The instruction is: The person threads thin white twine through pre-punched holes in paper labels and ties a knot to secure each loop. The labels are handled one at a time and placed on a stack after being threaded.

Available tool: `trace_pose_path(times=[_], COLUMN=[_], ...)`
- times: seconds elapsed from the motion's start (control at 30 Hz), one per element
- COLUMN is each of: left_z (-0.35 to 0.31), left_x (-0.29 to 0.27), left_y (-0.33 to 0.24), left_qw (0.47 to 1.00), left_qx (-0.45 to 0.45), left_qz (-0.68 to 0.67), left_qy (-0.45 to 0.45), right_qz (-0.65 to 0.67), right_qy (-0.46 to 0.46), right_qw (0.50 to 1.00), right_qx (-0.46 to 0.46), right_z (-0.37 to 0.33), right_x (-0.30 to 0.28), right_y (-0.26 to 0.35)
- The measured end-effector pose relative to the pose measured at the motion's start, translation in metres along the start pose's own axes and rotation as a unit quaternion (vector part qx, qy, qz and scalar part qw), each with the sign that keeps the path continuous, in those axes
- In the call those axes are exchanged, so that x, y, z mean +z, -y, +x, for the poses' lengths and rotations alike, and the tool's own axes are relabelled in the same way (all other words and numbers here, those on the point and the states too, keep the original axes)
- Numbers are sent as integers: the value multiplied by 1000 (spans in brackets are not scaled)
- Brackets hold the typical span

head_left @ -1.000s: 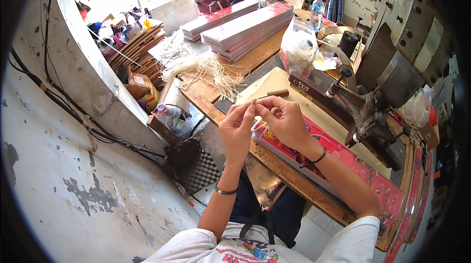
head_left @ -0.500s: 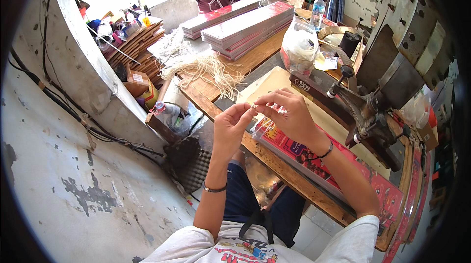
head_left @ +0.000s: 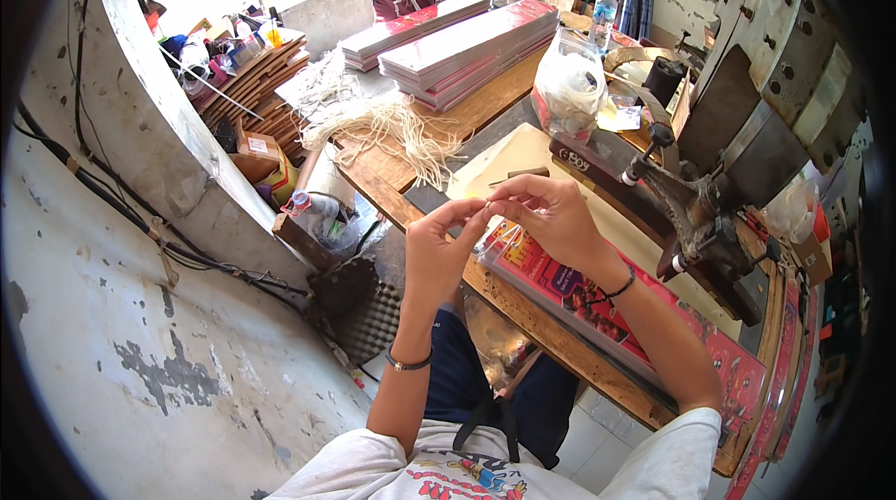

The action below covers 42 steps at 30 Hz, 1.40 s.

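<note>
The left hand (head_left: 435, 243) and right hand (head_left: 553, 218) were together above the desk (head_left: 510, 298).
Their fingertips pinched a small pale thing (head_left: 488, 205), perhaps a string end, too tiny to tell, near the left end of the red printed sheets (head_left: 597, 299); loose pale string (head_left: 403, 134) lay farther off, left of a plastic bag (head_left: 570, 88).

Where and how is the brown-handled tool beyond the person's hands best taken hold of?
The brown-handled tool is probably best taken by its handle, from above and the right: it lies on the pale sheet, thick handle toward the right, thin end toward the left, beyond the right hand.
</note>
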<state>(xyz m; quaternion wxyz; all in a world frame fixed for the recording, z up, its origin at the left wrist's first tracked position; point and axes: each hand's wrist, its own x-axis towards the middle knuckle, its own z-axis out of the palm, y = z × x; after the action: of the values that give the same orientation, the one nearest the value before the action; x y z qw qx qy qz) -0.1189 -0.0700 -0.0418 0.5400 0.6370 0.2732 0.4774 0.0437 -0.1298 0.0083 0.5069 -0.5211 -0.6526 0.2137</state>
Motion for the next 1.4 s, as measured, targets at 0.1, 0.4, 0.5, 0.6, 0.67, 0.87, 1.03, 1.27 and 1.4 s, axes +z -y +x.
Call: trace_pose_path(times=[0.1, 0.4, 0.5, 0.6, 0.67, 0.87, 1.03, 1.27, 1.4], left_z=[0, 0, 4, 7, 8, 9, 5, 5, 3], left_x=[1, -1, -6, -9, -10, -10, 8, 20, 18], left_y=[-3, -18, -18, -19, -18, -12, -20, -17, -20], left_qw=[998, 977, 981, 984, 987, 985, 977, 962, 969], left_qx=[31, 123, 95, 56, 32, -21, -37, -56, -63], left_qz=[60, 171, 157, 125, 88, -54, -187, -262, -230], left_qy=[-1, 14, 60, 112, 132, 163, 98, 61, 57], right_qz=[4, -137, -186, -179, -175, -204, -281, -360, -329], right_qy=[7, 51, 83, 112, 122, 137, 90, 66, 52], right_qw=[1000, 976, 955, 956, 959, 952, 932, 899, 911], right_qx=[4, -160, -215, -201, -188, -181, -211, -240, -243], right_z=[-1, 9, 12, 11, 9, 10, 9, 8, 8], right_x=[-1, -11, -22, -29, -30, -33, -28, -33, -30], right_y=[-3, 15, 19, 19, 20, 29, 36, 45, 43])
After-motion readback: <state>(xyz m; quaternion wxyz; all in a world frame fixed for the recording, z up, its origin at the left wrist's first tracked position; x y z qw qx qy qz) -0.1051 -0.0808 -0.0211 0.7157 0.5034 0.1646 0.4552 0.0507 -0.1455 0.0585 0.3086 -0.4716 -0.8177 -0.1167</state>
